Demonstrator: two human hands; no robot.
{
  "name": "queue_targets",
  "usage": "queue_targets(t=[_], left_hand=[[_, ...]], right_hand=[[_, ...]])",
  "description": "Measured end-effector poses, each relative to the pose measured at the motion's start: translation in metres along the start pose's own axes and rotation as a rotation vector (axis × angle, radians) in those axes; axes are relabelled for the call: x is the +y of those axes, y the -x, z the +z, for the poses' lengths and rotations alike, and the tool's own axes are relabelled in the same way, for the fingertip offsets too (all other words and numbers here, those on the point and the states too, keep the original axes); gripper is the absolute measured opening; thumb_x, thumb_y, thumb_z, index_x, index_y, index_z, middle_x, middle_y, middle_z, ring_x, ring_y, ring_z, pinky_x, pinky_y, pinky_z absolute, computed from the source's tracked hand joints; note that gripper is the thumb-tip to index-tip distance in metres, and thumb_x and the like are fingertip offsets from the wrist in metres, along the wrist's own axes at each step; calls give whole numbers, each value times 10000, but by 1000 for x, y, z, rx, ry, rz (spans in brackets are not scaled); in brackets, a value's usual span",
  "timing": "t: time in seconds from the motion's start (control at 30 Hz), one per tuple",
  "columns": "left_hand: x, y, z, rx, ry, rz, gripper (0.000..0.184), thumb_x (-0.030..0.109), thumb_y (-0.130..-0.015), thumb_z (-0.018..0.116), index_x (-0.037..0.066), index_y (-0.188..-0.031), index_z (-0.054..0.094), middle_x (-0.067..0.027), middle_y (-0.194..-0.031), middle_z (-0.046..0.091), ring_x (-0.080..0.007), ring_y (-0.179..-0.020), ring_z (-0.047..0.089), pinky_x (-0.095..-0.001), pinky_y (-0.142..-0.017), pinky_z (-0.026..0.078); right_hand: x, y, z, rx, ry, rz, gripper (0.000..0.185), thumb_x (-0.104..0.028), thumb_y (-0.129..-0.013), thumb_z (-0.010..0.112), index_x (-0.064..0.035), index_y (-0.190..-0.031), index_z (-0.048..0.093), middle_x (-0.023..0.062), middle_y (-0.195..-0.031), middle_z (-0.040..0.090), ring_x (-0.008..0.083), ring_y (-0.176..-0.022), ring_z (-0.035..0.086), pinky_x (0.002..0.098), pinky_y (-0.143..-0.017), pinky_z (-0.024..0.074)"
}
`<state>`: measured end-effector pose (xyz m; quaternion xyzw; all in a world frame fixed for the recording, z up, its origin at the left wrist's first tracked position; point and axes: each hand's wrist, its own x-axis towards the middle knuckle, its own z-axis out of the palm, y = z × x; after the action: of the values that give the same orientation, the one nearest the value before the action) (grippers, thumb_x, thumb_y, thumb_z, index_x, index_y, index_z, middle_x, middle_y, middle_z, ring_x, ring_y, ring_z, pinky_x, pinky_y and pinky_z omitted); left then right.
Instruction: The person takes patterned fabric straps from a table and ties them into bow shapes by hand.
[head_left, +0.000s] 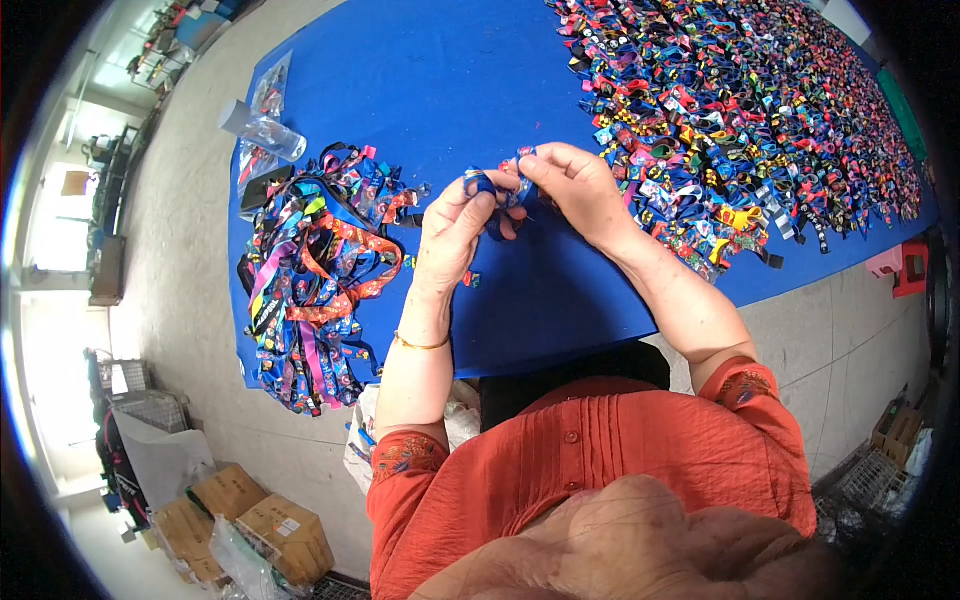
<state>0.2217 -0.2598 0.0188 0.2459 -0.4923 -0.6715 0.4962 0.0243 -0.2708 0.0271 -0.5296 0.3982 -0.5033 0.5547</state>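
Above the blue table, my left hand (460, 222) pinches a blue patterned ribbon (478, 182) between thumb and fingers. My right hand (570, 182) is close beside it, its thumb and forefinger closed on another part of the blue ribbon. A short stretch of the ribbon lies between the two hands, partly hidden by the fingers. Left of my left hand lies a loose heap of colourful ribbons (318, 270), orange, purple, blue and black. Many small looped ribbons (700, 120) lie in dense rows to the right of my right hand.
The blue table (430, 70) extends away from me. A clear plastic bottle (270, 135) lies at its left side, near a plastic bag (268, 95). Cardboard boxes (285, 535) stand on the floor at the lower left. A red stool (908, 268) is at the right.
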Motion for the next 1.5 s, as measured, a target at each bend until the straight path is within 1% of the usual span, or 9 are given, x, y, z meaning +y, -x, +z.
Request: queue_targets(t=[0.07, 0.27, 0.37, 0.47, 0.77, 1.07, 1.17, 1.37, 1.5], left_hand=[[0, -2, -1, 36, -6, 9, 266, 174, -1053, 552, -30, -1203, 632, -119, -1042, 708, -167, -844, 685, -276, -692, 560], [-5, -3, -9, 89, 84, 18, 235, 151, -1041, 570, -29, -1160, 664, -141, -1100, 710, -170, -805, 687, -282, -655, 569], [0, -3, -8, 103, 150, -10, 212, 135, -1028, 583, -28, -1129, 674, -179, -1163, 698, -183, -799, 691, -294, -640, 574], [2, -2, -2, 130, 238, 34, 205, 123, -1013, 598, -39, -1115, 671, -221, -1178, 693, -213, -794, 698, -306, -633, 577], [-1, -2, -13, -38, 365, -2, 244, 166, -1006, 591, -39, -1126, 649, -289, -1130, 684, -282, -761, 699, -354, -628, 583], [-3, 0, -17, 18, 354, -10, 169, 112, -983, 648, -4, -1099, 612, -265, -1034, 718, -253, -579, 682, -290, -517, 566], [-2, -2, -20, -28, 399, -2, 196, 84, -962, 667, -20, -1116, 603, -272, -1034, 710, -271, -680, 719, -316, -567, 595], [5, -3, -10, -4, 472, -62, 254, 165, -1006, 605, -44, -1151, 597, -258, -1059, 691, -310, -866, 731, -389, -721, 627], [1, -3, -11, 66, 436, -90, 274, 197, -1039, 557, -44, -1159, 604, -213, -962, 692, -301, -794, 722, -386, -697, 623]], right_hand=[[0, -3, -2, 58, -20, 17, 224, -195, -1012, 635, 3, -1054, 729, 31, -901, 714, 65, -766, 624, 248, -636, 498], [1, -1, -2, 10, -170, 58, 193, -206, -1010, 642, -41, -1050, 733, 13, -977, 727, 78, -860, 665, 228, -713, 511], [6, -2, 0, 47, -139, 59, 178, -197, -1011, 637, -53, -1051, 733, -23, -924, 718, 20, -700, 529, 193, -620, 420], [10, -3, -1, 36, -114, 85, 183, -205, -995, 666, -42, -1045, 733, 3, -969, 727, 68, -824, 654, 219, -686, 504], [16, -2, 2, 39, -8, 67, 202, -183, -969, 693, -29, -1092, 737, 5, -912, 734, 47, -748, 624, 214, -637, 498], [17, -3, 1, 44, -13, 63, 197, -156, -954, 706, -24, -1097, 733, 8, -927, 740, 40, -748, 617, 206, -632, 487], [22, -5, 1, 45, -43, 44, 204, -151, -953, 706, -23, -1109, 731, 8, -933, 743, 35, -756, 620, 199, -632, 480], [14, -2, 1, 46, -31, 27, 205, -108, -970, 669, -1, -1135, 728, 40, -983, 746, 68, -870, 654, 217, -750, 519], [12, -2, 3, 60, 8, 1, 204, -98, -984, 646, 4, -1143, 722, 42, -1017, 733, 76, -920, 649, 225, -805, 516]])
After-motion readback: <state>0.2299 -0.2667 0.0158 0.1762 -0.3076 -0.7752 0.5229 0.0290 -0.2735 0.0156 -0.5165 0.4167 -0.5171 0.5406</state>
